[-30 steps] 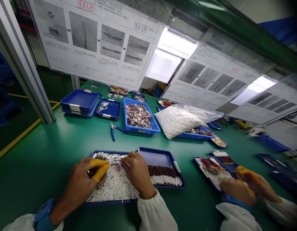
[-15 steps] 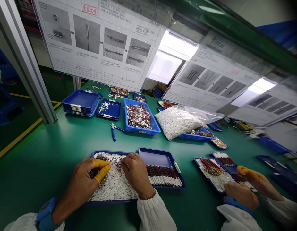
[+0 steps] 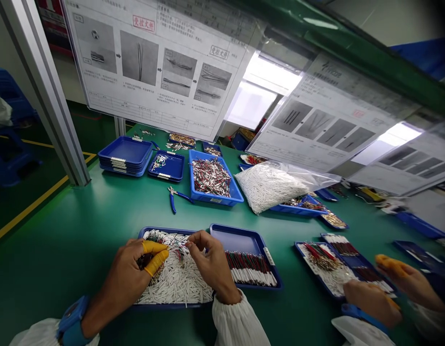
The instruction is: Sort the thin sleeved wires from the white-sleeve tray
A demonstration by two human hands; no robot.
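Observation:
My left hand (image 3: 130,269), with yellow finger cots on thumb and forefinger, grips a small dark bunch of wires (image 3: 146,262) over a blue tray (image 3: 161,230). That tray holds a heap of white sleeved wires (image 3: 175,286). My right hand (image 3: 211,262) pinches a thin wire (image 3: 181,245) between thumb and forefinger, close to the left hand's fingertips. Beside it, a second blue tray (image 3: 237,240) holds a neat row of red-and-green wires with white sleeves (image 3: 249,271).
A co-worker's hands (image 3: 399,283) work at the right over wire-filled blue trays (image 3: 316,269). Ahead lie blue-handled pliers (image 3: 174,199), a tray of wires (image 3: 210,178), a white-filled plastic bag (image 3: 269,187) and stacked empty trays (image 3: 125,156). Instruction sheets hang above the green bench (image 3: 81,216).
The view has drifted slightly, so the scene sits further right and lower. My hands keep their hold over the tray. The co-worker's hands have moved to the right.

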